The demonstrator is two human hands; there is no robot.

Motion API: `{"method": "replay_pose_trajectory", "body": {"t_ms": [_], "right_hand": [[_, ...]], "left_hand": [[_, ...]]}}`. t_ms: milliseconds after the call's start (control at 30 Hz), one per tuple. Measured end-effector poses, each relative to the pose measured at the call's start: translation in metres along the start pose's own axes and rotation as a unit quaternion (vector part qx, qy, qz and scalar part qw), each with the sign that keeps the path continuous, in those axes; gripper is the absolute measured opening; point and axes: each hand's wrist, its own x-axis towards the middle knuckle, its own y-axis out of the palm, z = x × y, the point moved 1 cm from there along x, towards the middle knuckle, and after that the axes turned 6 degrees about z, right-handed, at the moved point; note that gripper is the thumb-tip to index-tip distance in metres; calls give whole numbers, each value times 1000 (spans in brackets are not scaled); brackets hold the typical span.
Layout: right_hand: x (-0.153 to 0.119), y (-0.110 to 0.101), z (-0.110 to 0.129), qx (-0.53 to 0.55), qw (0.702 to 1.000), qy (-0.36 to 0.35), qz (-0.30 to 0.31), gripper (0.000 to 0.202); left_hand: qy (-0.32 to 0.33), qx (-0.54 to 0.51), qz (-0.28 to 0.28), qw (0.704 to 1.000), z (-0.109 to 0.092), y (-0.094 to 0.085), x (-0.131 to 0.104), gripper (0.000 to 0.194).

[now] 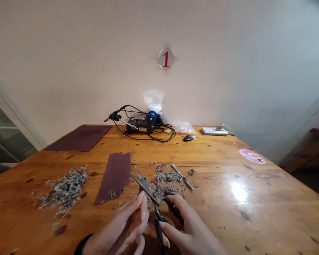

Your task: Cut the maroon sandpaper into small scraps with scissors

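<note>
My right hand [187, 225] grips the black handles of a pair of scissors [154, 198], their blades parted and pointing away to the upper left. Just left of the blades, my left hand [130, 225] has thumb and forefinger pinched together. Whatever lies in that pinch is too small or hidden to make out. Beyond my left hand lies a dark red-brown piece of sheet [114, 177] with ragged edges. Grey and purplish clippings [168, 179] are scattered past the scissors, with a thin strip [184, 177] beside them. A larger heap of clippings [65, 191] sits at the left.
A bigger red-brown sheet [79, 138] lies at the table's far left. Toward the wall stand a black device with cables [139, 125], plastic bags [184, 128], a small black tool [188, 138] and a white power strip [214, 131]. A pink round sticker [252, 156] marks the right side.
</note>
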Motion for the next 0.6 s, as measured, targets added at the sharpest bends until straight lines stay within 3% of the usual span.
{"method": "replay_pose_trajectory", "body": {"t_ms": [133, 267, 467, 600], "right_hand": [[1, 1, -2, -11, 1000, 22, 15, 32], [0, 0, -3, 0, 1000, 9, -24, 35], [4, -7, 1, -38, 997, 15, -62, 44], [7, -5, -10, 15, 995, 39, -94, 62]], "left_hand": [[-4, 16, 0, 1000, 0, 0, 2, 46], [2, 35, -10, 999, 1, 4, 2, 51], [49, 82, -61, 994, 2, 3, 2, 39], [22, 222, -65, 973, 8, 6, -3, 37]]}}
